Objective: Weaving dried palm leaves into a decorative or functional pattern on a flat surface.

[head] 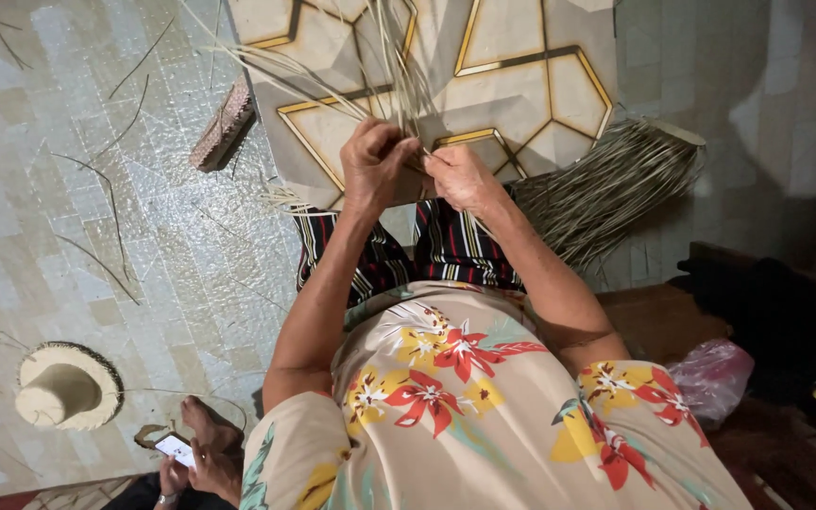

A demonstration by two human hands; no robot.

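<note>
**Over the lap: keep the strands tight**

Above my knees, my left hand (373, 162) and right hand (462, 179) are each closed, pinching thin straw strands (399, 66) that fan upward. I'd judge steady tension matters most. A straw bundle (606, 189) lies just right, on the floor (96, 236).

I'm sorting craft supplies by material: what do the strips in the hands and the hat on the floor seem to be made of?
The strips look like dried palm leaf or straw: thin, pale, matte, stiff and splayed. The hat looks woven from similar fibre, matte tan with a frayed, unfinished brim. The exact plant cannot be told.
</note>
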